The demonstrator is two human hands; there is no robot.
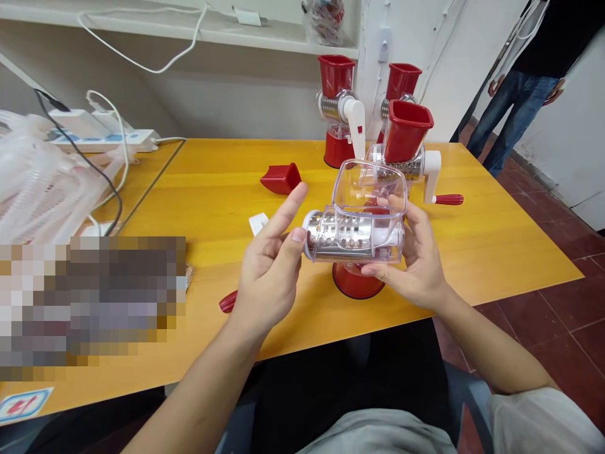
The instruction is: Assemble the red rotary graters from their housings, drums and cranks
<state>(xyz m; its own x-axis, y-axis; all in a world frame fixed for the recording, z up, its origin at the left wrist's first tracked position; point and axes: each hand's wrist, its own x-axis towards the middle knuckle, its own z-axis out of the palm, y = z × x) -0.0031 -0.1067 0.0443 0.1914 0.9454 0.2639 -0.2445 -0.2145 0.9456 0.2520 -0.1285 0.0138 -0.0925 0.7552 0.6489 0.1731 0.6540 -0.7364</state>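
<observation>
My right hand grips a clear plastic grater housing from the right side, fingers wrapped round it. A metal grating drum sits inside the housing, its end sticking out to the left. My left hand is at that end, thumb tip pressed on the drum's rim, index finger stretched out, other fingers curled. The housing stands over a red suction base on the yellow table.
Three assembled red rotary graters stand at the back of the table, one with a red-tipped crank. A red pusher piece and a red handle lie loose. Plastic bags and a power strip sit left. A person stands far right.
</observation>
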